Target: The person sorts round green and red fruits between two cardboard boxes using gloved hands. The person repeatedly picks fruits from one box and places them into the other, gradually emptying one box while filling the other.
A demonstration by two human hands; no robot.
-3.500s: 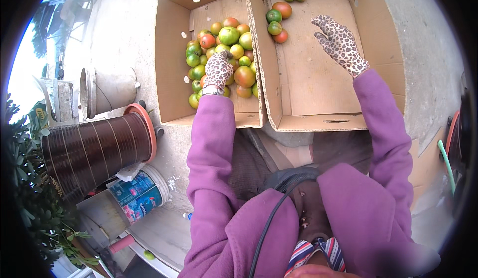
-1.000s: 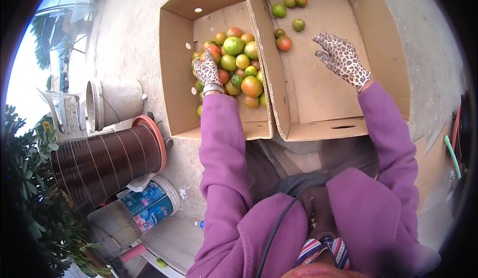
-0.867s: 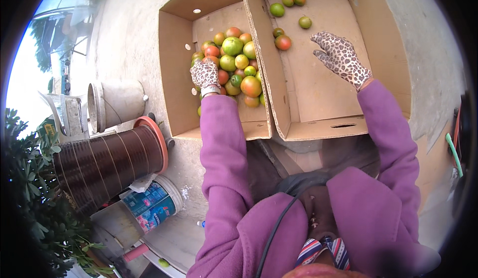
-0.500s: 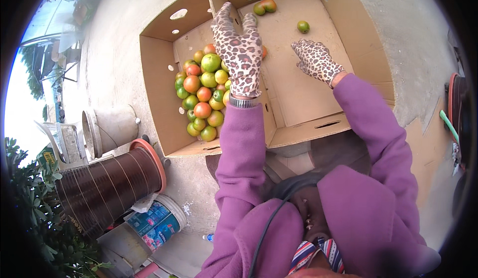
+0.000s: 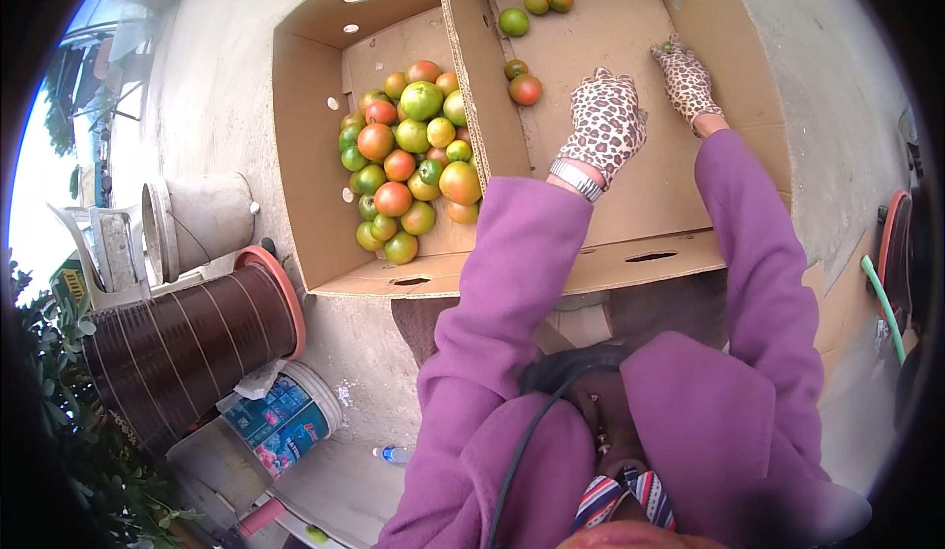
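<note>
Two open cardboard boxes sit side by side. The left box point(image 5: 310, 155) holds several green, yellow and reddish tomatoes point(image 5: 413, 136) in a pile. In the right box point(image 5: 753, 121), several tomatoes point(image 5: 525, 90) lie along the back and left. My left hand point(image 5: 602, 126), in a leopard-print glove, is over that box with fingers curled; what it holds, if anything, is hidden. My right hand point(image 5: 689, 82), gloved alike, reaches along the box's right side, fingers closed on a small green tomato point(image 5: 666, 46), mostly hidden by them.
At left are a white bucket point(image 5: 202, 229), a brown cylinder with red rim point(image 5: 187, 352), a blue-labelled bucket point(image 5: 276, 416), a white chair point(image 5: 108, 254) and foliage point(image 5: 49, 392). A small bottle point(image 5: 392, 455) lies below. A green hose point(image 5: 881, 308) is at right.
My left hand has left the tomato pile, crossed rightward into the right box and curled its fingers. My right hand has moved forward and right, onto a small tomato.
</note>
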